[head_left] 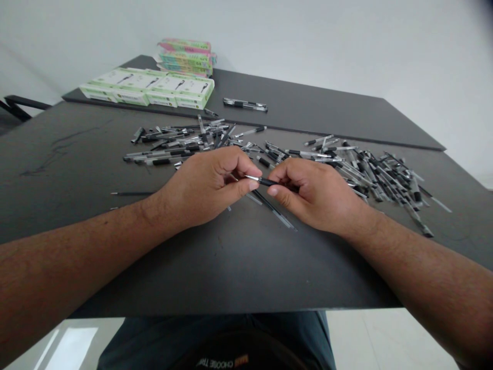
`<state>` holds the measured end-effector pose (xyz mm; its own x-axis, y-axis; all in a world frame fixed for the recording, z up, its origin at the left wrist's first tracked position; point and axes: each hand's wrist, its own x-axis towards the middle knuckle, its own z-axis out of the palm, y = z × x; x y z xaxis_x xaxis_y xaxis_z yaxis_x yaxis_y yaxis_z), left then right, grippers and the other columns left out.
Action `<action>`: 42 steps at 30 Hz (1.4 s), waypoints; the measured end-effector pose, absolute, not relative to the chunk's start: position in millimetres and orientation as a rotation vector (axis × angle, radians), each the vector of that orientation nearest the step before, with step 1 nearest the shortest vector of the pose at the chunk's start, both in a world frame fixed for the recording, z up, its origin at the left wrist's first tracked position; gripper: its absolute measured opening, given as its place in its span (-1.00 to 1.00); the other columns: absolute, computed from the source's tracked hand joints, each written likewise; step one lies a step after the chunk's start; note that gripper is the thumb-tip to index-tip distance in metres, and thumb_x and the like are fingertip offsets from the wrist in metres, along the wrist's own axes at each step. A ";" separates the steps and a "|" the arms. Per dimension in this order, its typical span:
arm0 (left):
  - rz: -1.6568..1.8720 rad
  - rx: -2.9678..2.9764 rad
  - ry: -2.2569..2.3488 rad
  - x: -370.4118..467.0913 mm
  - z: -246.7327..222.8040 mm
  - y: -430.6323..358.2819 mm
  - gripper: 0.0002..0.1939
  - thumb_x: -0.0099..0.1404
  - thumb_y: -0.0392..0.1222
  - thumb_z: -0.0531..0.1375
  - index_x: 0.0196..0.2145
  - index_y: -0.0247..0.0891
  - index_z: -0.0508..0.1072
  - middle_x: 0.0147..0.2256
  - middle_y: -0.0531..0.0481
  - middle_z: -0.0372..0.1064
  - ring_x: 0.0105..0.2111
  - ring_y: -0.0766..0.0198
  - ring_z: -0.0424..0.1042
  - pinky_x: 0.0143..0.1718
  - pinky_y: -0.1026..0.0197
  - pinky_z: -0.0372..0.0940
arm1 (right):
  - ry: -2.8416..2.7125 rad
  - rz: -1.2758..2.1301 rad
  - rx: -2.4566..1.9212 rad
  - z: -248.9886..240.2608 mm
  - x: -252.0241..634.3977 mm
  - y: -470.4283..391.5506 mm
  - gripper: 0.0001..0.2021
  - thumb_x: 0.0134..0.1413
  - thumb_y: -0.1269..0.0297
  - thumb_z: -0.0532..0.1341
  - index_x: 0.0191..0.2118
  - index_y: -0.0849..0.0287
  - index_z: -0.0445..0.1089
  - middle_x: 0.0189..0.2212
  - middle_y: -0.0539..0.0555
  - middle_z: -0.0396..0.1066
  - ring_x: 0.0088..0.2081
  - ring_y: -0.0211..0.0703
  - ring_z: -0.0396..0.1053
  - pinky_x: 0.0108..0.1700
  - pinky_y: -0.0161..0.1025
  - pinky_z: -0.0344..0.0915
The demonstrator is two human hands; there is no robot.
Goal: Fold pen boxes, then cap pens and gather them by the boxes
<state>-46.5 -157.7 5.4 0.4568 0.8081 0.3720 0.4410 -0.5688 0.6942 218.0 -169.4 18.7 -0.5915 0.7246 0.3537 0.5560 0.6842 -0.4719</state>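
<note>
Between my two hands, above the dark table, is a pen [265,181] with a silver tip and a black grip. My left hand [215,180] pinches the silver tip end between thumb and index finger. The black grip sits in the closed fingers of my right hand [311,190], which hides the rest of the barrel. Below the hands lie a few thin refills [274,209], partly covered. Another dark refill [133,193] lies beside my left forearm. Just beyond my hands is a heap of pen parts [185,141], and a second heap [377,172] spreads to the right.
Several white and green pen boxes [154,88] stand in a row at the back left of the table [246,272]. Colourful packets [187,56] are stacked behind them. A small group of pens [245,105] lies on the raised rear panel [327,113].
</note>
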 end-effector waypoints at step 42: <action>0.949 2.446 1.124 -50.2 22.3 -159.9 -0.85 0.49 -0.08 0.25 -0.19 -0.12 0.63 -0.32 0.05 0.64 -0.33 0.19 0.59 -0.18 0.17 0.50 | -2.299 0.423 -1.092 22.0 215.2 -173.2 -0.93 0.38 0.21 0.38 -0.16 0.06 0.56 -0.30 0.01 0.62 -0.31 -0.10 0.46 -0.20 -0.17 0.30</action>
<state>-50.2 -159.9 22.3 0.4797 0.7553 0.4466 0.5670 -0.6552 0.4992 215.2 -173.2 22.0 -0.5156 0.7837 0.3463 0.6089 0.6195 -0.4954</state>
